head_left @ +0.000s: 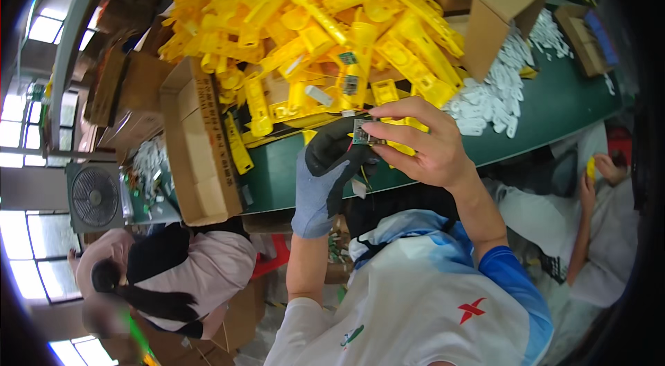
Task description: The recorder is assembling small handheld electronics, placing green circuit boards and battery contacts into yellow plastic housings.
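Observation:
My left hand (324,166), in a grey and black work glove, is closed on a small green circuit board (363,132). The bare fingers of my right hand (424,138) pinch the same board from the right side. A thin red wire shows by the board, and a small white connector (348,114) sits just beyond it. Past my hands a heap of yellow plastic housings (305,26) covers the far part of the green table (554,106). Another circuit board (350,84) lies on a yellow housing close to the heap's near edge.
An open cardboard box (201,158) stands left of my hands. White plastic parts (495,92) are piled at the right beside an upright cardboard box (502,16). One person (180,276) sits at lower left near a fan (95,194); another person (603,227) holds a yellow piece at right.

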Tool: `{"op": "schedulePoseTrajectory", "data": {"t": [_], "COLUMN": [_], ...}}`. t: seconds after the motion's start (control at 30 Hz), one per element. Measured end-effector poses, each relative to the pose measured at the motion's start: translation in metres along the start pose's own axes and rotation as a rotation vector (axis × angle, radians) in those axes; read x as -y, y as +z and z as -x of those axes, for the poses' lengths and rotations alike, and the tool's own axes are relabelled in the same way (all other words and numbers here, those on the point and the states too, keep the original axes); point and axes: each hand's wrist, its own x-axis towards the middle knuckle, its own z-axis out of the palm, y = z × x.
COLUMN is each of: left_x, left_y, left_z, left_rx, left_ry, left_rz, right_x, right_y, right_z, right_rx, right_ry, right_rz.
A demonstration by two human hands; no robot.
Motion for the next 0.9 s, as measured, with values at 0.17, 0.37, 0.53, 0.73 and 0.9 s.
{"op": "schedulePoseTrajectory", "data": {"t": [0.17,0.37,0.53,0.73,0.9], "left_x": [0.025,0.044,0.05,0.076,0.097], "left_y": [0.02,0.028,0.039,0.02,0.004], "left_z": [-0.006,-0.002,0.007,0.013,0.021], "left_rx": [0.243,0.324,0.004,0.033,-0.033], "left_ry": [0.032,0.114,-0.024,0.051,0.017], "left_rz": [0.32,0.346,0.037,-0.019,0.072], "right_x": [-0.003,-0.005,-0.001,-0.003,-0.006], "right_y": [-0.024,-0.012,0.004,0.019,0.026], "right_z": [0.016,0.032,0.038,0.044,0.045], "right_rx": [0.043,-0.13,-0.223,-0.172,-0.207], "right_ry": [0.055,0.296,0.638,0.958,0.996], "right_rz": [0.012,-0.261,-0.694,-0.901,-0.82]}}
